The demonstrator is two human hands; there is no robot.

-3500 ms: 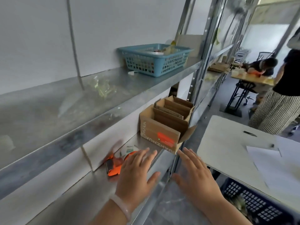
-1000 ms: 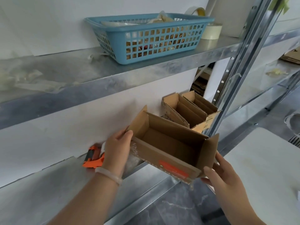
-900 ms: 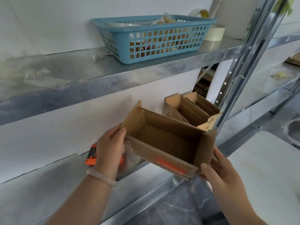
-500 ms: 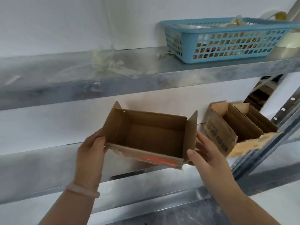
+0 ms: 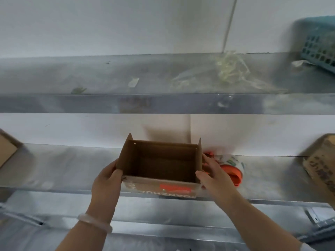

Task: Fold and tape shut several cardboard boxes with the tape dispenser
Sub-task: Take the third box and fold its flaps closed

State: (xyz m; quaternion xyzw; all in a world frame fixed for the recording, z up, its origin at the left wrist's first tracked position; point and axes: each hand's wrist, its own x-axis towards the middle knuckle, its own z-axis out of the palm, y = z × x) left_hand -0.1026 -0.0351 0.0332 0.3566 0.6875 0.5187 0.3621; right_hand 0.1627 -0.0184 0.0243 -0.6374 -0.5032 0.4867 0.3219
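An open brown cardboard box (image 5: 161, 165) with a red label on its near side is held over the front of the lower metal shelf (image 5: 63, 169), its flaps standing up. My left hand (image 5: 107, 182) grips its left end and my right hand (image 5: 212, 174) grips its right end. The orange tape dispenser (image 5: 233, 172) with its roll of tape lies on the shelf just right of the box, partly hidden behind my right hand.
Another cardboard box (image 5: 320, 163) stands at the shelf's right edge, and a corner of one (image 5: 5, 149) shows at the left. The upper shelf (image 5: 163, 104) carries crumpled tape scraps (image 5: 228, 69) and a blue basket (image 5: 319, 46) at the far right.
Both hands reached in, lifted the box off the shelf and carried it left past the tape dispenser. The view swung left, so the other boxes and basket now sit at the right edge.
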